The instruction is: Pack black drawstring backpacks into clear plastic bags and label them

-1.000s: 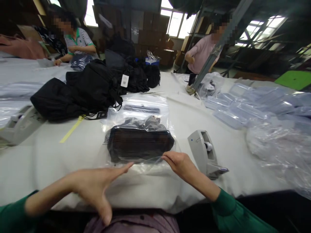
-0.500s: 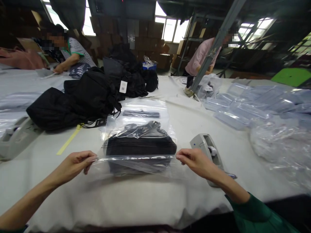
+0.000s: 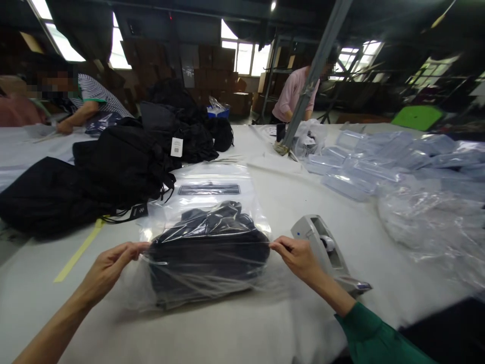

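A clear plastic bag [image 3: 242, 189] lies on the white-covered table with a folded black cloth item [image 3: 208, 253] inside it. My left hand [image 3: 113, 260] pinches the bag at its left side, thumb against fingers. At the opposite side my right hand [image 3: 297, 255] pinches it too, and the plastic is stretched between both hands across the black item. A printed dark rectangle [image 3: 209, 189] shows on the far part of the bag. Just right of my right hand stands a grey tape dispenser [image 3: 322, 242].
Black drawstring bags [image 3: 125, 162] are heaped at the left, one with a white tag [image 3: 176, 147]. A yellow strip [image 3: 79, 253] marks the table. Clear plastic boxes [image 3: 352, 184] and crumpled plastic [image 3: 428, 227] lie right, behind a metal post [image 3: 314, 76]. Two people stand across the table.
The near edge of the plastic, raised between my hands before, now lies down over the black item's front. The bag and black item sit nearer to me. The whole view has shifted slightly.
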A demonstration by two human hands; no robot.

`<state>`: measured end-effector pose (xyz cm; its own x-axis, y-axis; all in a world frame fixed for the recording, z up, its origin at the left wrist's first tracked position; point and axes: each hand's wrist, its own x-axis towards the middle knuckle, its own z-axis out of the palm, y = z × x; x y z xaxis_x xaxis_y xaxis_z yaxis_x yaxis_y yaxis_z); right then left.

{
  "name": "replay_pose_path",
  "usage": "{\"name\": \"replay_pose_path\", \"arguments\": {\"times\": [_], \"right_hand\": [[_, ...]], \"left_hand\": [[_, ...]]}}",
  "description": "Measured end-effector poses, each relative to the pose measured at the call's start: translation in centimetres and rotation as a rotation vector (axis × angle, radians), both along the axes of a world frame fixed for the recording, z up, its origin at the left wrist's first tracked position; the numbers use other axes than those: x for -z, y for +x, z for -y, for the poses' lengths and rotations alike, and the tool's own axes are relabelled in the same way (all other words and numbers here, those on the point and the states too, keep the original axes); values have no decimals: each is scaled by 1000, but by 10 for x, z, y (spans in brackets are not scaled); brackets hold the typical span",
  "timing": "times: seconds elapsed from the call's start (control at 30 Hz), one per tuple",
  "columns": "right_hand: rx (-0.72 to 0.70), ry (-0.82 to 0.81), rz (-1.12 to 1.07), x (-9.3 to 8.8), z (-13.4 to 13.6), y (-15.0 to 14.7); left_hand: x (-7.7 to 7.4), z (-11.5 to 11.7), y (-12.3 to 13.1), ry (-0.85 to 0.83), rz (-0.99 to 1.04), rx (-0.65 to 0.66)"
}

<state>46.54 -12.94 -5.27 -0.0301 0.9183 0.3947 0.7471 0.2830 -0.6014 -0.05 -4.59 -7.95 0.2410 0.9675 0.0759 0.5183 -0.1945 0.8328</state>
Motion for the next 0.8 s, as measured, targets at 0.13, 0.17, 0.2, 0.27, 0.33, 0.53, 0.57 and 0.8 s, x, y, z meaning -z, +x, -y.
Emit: {"name": "replay_pose_path", "arguments": {"times": [0.13, 0.17, 0.2, 0.27, 0.33, 0.53, 0.57, 0.8], "right_hand": [[86, -47, -151, 16, -6, 0], [104, -49, -176, 19, -7, -1], [115, -48, -191, 22, -8, -1], [134, -46, -199, 26, -7, -1], [160, -47, -198, 28, -6, -2], [195, -46, -193, 26, 0, -8], [201, -49, -189, 25, 0, -9], [118, -162, -173, 15, 6, 12]], "left_hand": [[-1, -11, -3, 45, -104, 18], [-5, -10, -1, 87, -143, -10], [-10, -6, 3, 150, -188, -63], [-22, 11, 17, 337, -278, -244], [-32, 37, 37, 598, -300, -443], [-31, 80, 122, 1270, -348, -87], [-29, 73, 134, 1265, -415, -38], [-27, 16, 146, 1122, -580, 24]]}}
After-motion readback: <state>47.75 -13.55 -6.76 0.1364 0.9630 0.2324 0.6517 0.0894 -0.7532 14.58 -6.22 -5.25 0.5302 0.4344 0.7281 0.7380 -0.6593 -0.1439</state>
